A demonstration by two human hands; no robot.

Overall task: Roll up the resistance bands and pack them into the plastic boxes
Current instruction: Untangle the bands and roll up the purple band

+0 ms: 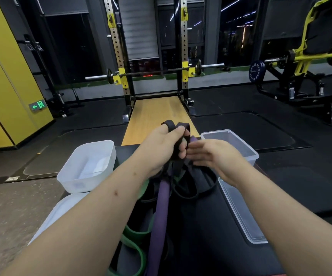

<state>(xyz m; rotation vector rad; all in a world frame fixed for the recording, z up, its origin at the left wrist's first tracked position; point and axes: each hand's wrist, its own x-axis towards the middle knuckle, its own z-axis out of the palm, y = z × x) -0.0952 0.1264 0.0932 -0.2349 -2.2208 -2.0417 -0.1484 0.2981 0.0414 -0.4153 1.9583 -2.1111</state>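
Band pile [161, 206] centred on pad [211, 216].
Far-left box [87, 166] sits at 10 o'clock, far-right box [231, 144] at 2, near-left box [59, 214] at 8, near-right box [241, 214] at 4; rack [184, 56] behind, 12 o'clock.

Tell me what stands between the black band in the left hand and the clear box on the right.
Only the open right hand, held beside the black band and in front of the clear box. The box has no lid on, and nothing else visible lies between it and the band, which the left hand grips.
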